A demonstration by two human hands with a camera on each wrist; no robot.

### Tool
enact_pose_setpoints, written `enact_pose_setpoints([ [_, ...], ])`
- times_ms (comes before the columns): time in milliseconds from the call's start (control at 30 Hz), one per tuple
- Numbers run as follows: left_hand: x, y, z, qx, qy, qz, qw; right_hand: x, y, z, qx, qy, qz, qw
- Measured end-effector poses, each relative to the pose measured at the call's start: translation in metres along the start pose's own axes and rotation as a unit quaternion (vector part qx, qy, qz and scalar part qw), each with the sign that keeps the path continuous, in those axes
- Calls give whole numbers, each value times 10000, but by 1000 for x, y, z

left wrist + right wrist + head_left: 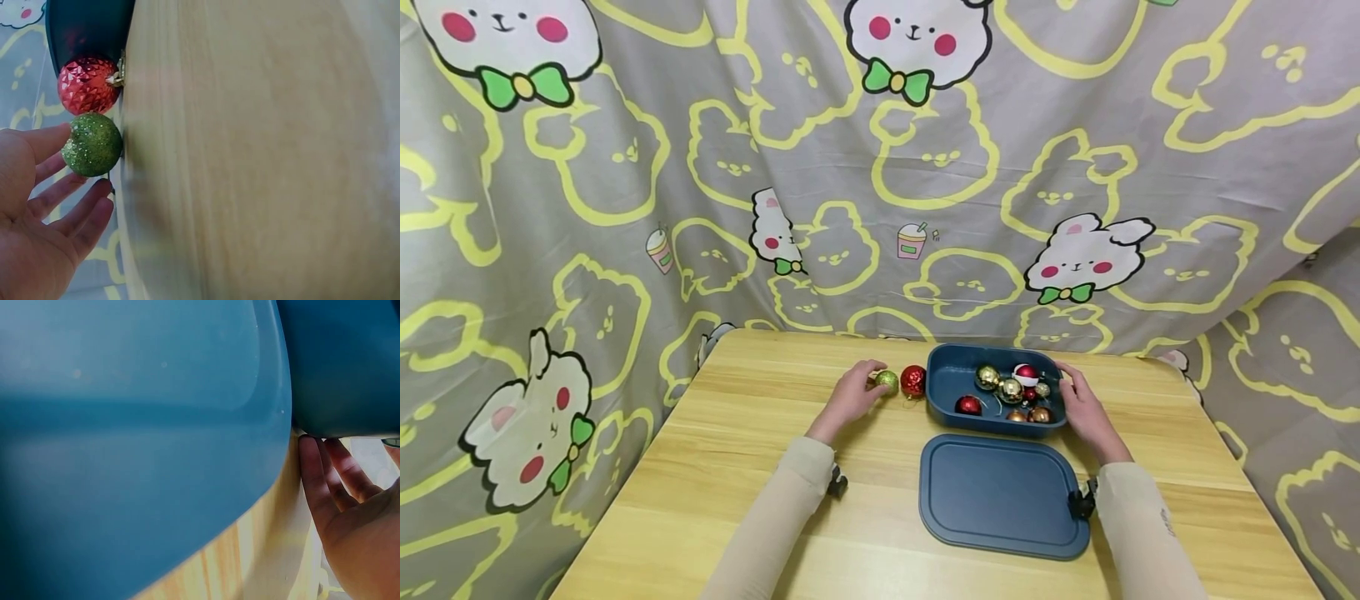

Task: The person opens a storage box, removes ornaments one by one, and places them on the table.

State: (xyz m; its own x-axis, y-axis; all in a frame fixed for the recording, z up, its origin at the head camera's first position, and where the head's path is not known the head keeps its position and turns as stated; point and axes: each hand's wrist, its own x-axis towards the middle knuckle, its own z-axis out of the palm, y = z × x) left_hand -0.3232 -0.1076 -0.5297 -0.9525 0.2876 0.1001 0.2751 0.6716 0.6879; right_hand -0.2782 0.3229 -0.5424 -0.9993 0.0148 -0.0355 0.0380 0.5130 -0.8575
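On the wooden table (760, 467), the left hand (850, 398) touches a green ball (92, 144) with relaxed, straight fingers (62, 190), beside a red ball (87, 85). The right hand (1084, 410) rests straight fingers against the blue box (943, 385).

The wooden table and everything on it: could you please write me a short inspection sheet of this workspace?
Surface: light wooden table, no marks seen.
Job's things: green glitter bauble and red bauble on the table left of the blue box; several baubles inside the box.
Clutter: blue lid lying flat in front of the box.
Hands: left hand open, fingertips at the green bauble; right hand open, fingers against the box's right side.
Cables: nothing seen.
Surroundings: grey cartoon-print cloth behind and beside the table.
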Motion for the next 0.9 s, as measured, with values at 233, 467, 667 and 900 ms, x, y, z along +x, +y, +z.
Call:
enact_pose_setpoints([
  [233, 2, 3, -2, 473, 336, 91, 9983, 0, 0, 0, -54, 30, -12, 10000],
  [467, 10, 15, -3, 892, 919, 457, 9907, 1, 0, -1, -46, 24, 12, 10000],
  [667, 21, 39, 10, 989, 973, 956, 9857, 1, 1, -2, -76, 34, -40, 10000],
  [900, 30, 71, 34, 1290, 993, 1538, 9746, -1, 0, -1, -87, 59, -121, 9999],
])
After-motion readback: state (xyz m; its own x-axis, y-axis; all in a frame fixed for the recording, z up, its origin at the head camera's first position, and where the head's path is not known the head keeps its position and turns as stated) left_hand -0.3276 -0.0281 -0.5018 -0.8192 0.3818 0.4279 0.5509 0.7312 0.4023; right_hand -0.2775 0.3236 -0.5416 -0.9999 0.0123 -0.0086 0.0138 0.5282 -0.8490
